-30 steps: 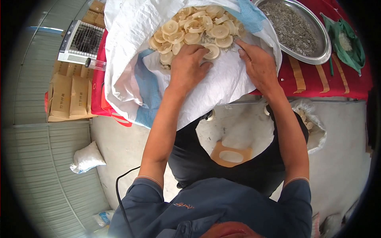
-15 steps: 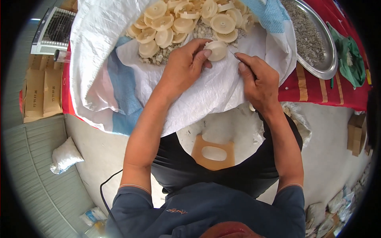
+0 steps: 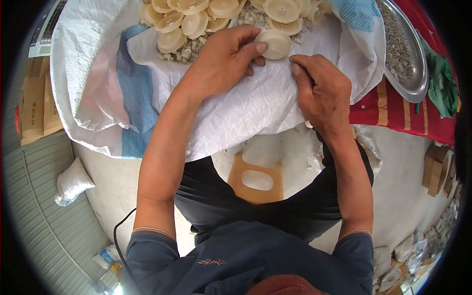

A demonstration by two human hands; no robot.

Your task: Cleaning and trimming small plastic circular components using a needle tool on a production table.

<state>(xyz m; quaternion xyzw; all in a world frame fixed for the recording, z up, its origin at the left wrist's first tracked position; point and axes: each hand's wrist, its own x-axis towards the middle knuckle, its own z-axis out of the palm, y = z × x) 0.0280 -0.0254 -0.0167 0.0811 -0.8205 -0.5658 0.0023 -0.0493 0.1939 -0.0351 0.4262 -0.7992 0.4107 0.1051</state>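
White sack (image 3: 236, 115) lies below; left hand (image 3: 221, 61) pinches one pale disc (image 3: 277, 45), seemingly presented toward right hand (image 3: 326, 91), whose grip I cannot tell; next move probably needs steadiness.

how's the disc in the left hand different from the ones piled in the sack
The held disc is gripped at its edge by the left hand; the piled discs lie heaped in the white sack, ungripped.
The held disc is a single piece, wholly inside the picture; the piled discs overlap, and some are cut off by the top edge.
Both are round and cream-coloured.
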